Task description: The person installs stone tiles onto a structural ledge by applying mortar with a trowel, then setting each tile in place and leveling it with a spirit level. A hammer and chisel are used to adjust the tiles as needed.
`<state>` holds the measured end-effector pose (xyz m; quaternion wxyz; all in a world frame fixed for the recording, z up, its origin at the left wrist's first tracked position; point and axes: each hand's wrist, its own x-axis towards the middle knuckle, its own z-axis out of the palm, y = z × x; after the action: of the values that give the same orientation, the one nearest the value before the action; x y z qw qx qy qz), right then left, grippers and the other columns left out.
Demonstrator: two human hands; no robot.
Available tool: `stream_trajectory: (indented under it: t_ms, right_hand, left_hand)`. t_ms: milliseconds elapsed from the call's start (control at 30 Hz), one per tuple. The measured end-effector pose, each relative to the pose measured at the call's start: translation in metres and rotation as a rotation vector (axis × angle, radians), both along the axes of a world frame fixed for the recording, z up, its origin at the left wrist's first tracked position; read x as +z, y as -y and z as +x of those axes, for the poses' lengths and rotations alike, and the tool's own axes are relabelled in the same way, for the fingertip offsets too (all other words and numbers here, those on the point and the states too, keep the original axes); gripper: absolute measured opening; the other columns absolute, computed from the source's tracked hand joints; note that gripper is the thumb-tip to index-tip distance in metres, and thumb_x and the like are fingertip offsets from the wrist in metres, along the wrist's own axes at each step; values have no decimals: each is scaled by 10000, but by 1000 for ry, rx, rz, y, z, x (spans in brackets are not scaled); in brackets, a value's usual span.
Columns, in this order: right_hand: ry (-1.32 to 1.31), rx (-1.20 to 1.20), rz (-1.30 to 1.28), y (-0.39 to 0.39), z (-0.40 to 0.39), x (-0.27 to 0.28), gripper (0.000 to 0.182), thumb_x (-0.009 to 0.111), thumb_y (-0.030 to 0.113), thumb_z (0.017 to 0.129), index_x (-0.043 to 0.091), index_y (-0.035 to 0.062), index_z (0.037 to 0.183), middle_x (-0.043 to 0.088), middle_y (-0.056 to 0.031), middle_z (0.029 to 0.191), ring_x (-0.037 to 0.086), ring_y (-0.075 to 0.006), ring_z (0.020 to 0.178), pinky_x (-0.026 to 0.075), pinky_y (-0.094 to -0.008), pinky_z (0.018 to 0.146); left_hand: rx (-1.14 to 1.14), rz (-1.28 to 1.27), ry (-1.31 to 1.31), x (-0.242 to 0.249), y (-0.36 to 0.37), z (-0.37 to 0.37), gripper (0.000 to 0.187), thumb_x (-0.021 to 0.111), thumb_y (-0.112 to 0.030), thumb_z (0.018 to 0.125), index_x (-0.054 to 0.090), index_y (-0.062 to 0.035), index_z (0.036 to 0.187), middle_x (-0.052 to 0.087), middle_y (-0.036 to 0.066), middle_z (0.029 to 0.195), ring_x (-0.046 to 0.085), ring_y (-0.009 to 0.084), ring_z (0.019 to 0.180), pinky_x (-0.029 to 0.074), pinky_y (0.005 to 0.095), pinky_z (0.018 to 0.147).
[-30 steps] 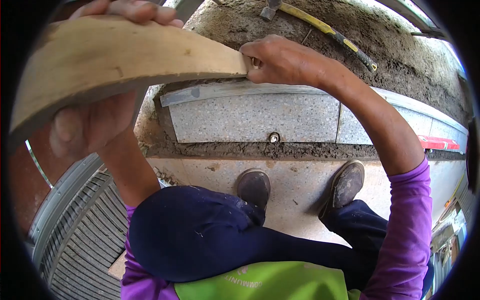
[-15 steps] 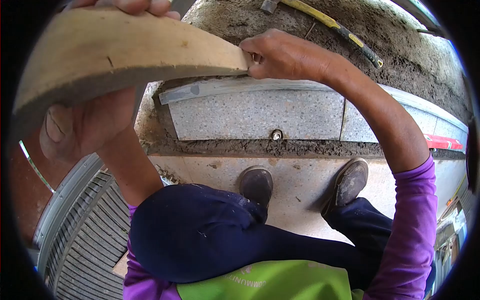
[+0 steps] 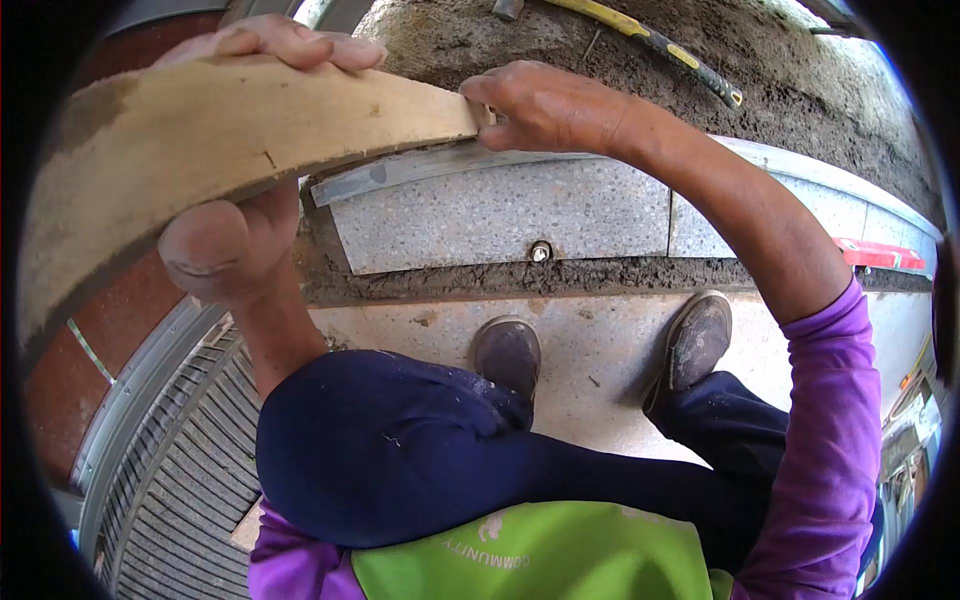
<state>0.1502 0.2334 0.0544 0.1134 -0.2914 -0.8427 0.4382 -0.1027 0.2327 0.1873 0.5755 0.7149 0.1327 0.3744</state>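
Note:
A wooden board (image 3: 230, 125) is raised at the upper left, with one face toward me. My left hand (image 3: 235, 245) is closed around its near part, the thumb under the lower edge and the fingers over the upper edge. At the far, narrower-looking end, my right hand (image 3: 540, 105) pinches the board between thumb and fingers. Below that end, a grey strip (image 3: 420, 172) runs along the top of speckled stone slabs (image 3: 500, 218). A small pale fitting (image 3: 541, 252) pokes through a notch in the slab's lower edge.
A hammer (image 3: 640, 38) with a yellow and black handle lies on rough mortar (image 3: 780, 110) behind the slabs. A red bar-shaped tool (image 3: 880, 255) rests at the right. My shoes stand on a pale stone step (image 3: 590, 400). Ridged grey flooring (image 3: 180, 480) lies lower left.
The board's face has turned more toward me, and its far end has shifted slightly left with my right hand. More of my left fingers now show over the upper edge.

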Motion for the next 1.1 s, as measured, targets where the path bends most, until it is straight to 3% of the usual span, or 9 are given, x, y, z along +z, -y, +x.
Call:
stream_trajectory:
  t_ms: [167, 200, 233, 300, 367, 467, 567, 767, 1100]
  right_hand:
    - [-27, -147, 244, -27, 27, -3, 214, 677, 137, 916, 678, -6, 1074, 721, -199, 971, 723, -319, 910, 588, -440, 918]
    - [443, -163, 76, -49, 29, 31, 189, 679, 159, 929, 673, -2, 1028, 714, -186, 941, 718, -315, 884, 585, -450, 891]
    - [613, -293, 59, -74, 47, 11, 199, 682, 191, 935, 667, 16, 1029, 682, -172, 876, 704, -293, 853, 575, -448, 840]
    - [741, -325, 427, -82, 94, 2, 179, 567, 113, 927, 670, 3, 829, 657, -102, 726, 608, -193, 636, 542, -385, 597]
    - [691, -375, 458, -84, 131, -48, 185, 667, 190, 941, 628, 14, 983, 641, -142, 812, 676, -263, 799, 559, -435, 785]
    - [469, -298, 611, -71, 149, -70, 195, 650, 191, 948, 593, 6, 973, 594, -122, 777, 647, -242, 786, 547, -432, 806]
    - [600, -307, 366, -86, 149, -68, 192, 637, 190, 956, 569, 10, 952, 576, -90, 730, 631, -202, 679, 557, -400, 665]
    - [344, -473, -141, -67, 125, -29, 322, 631, 174, 967, 646, 5, 1240, 560, -27, 650, 483, -64, 455, 398, -237, 362]
    - [303, -286, -194, -38, 90, -25, 488, 705, 229, 945, 637, 2, 1372, 674, -87, 733, 500, -102, 501, 436, -287, 463]
  left_hand:
    - [-36, 51, -4, 5, 7, -3, 927, 659, -722, 872, 447, -58, 1484, 567, 231, 1363, 584, 414, 1258, 482, 629, 1076]
    - [-22, 70, -23, 6, 9, -7, 935, 665, -719, 869, 442, -56, 1490, 566, 240, 1358, 586, 415, 1253, 482, 626, 1072]
    - [-11, 82, -30, 6, 10, -9, 937, 675, -714, 866, 439, -60, 1495, 564, 247, 1357, 587, 417, 1248, 482, 623, 1067]
    - [7, 100, -36, 5, 14, -10, 934, 696, -699, 861, 436, -72, 1503, 558, 256, 1359, 587, 422, 1238, 483, 617, 1058]
    - [14, 63, -15, 8, 20, -6, 923, 712, -685, 859, 437, -91, 1510, 553, 258, 1363, 582, 425, 1235, 477, 613, 1057]
    - [2, 42, -10, 8, 20, 0, 923, 719, -675, 857, 439, -82, 1507, 551, 254, 1362, 574, 426, 1237, 466, 618, 1058]
    - [-19, 34, -17, 12, 15, 7, 922, 725, -664, 855, 441, -74, 1504, 548, 250, 1360, 566, 427, 1239, 454, 623, 1060]
    - [-62, 18, -8, 18, 10, 19, 920, 738, -644, 852, 446, -56, 1497, 544, 241, 1357, 551, 428, 1243, 432, 632, 1063]
    - [-37, -114, -98, 27, 7, 7, 956, 700, -693, 844, 441, -57, 1510, 526, 251, 1374, 533, 439, 1257, 412, 649, 1070]
